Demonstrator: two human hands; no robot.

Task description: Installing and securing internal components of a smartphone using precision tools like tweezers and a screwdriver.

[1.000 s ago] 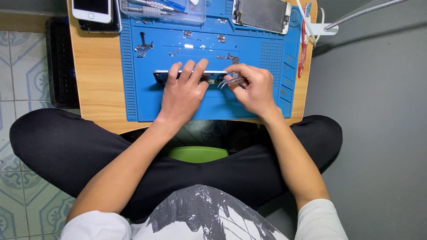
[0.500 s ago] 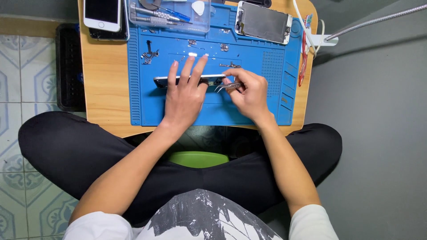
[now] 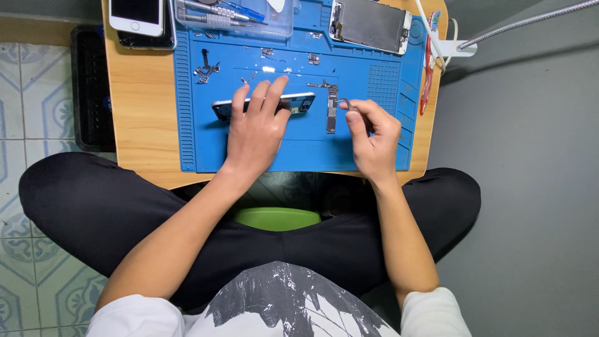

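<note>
Phone chassis (image 3: pixel 265 103) lies on our blue mat (image 3: pixel 187 125), pinned under our left hand (image 3: pixel 256 128), fingers spread flat. Beside it sits the logic board (image 3: pixel 331 107); our right hand (image 3: pixel 373 134) pinches tweezers (image 3: pixel 347 103) just next to it.
</note>
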